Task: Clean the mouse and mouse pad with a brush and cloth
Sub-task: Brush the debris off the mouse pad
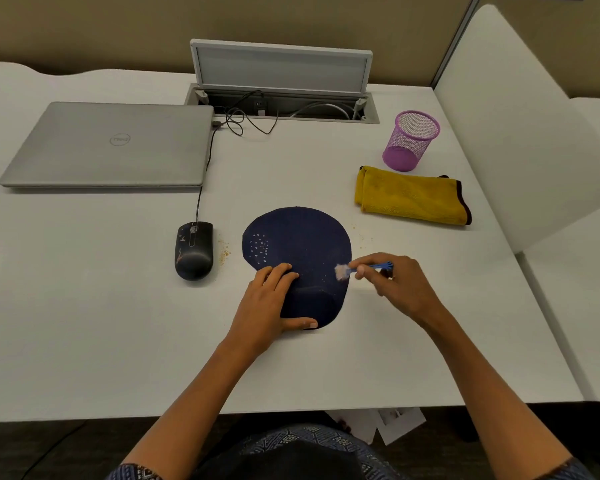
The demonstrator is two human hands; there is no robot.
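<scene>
Left hand (274,299) lies flat, pinning the dark-blue rounded fabric mouse pad (298,244); right hand (392,282) pinches a small blue plastic brush (361,270) at the pad's right edge. Bristles look blurry, but hard flicks probably scatter crumbs toward the black corded mouse (193,251) left of the pad.

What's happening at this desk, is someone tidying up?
A person is cleaning a dark blue mouse pad. The left hand presses flat on its near edge to steady it, while the right hand pinches a small blue brush, bristles at the pad's right edge. Crumbs lie on the white desk around the pad. The black mouse, still smudged, sits to the left, and a folded yellow cloth lies untouched beyond the pad.
</scene>
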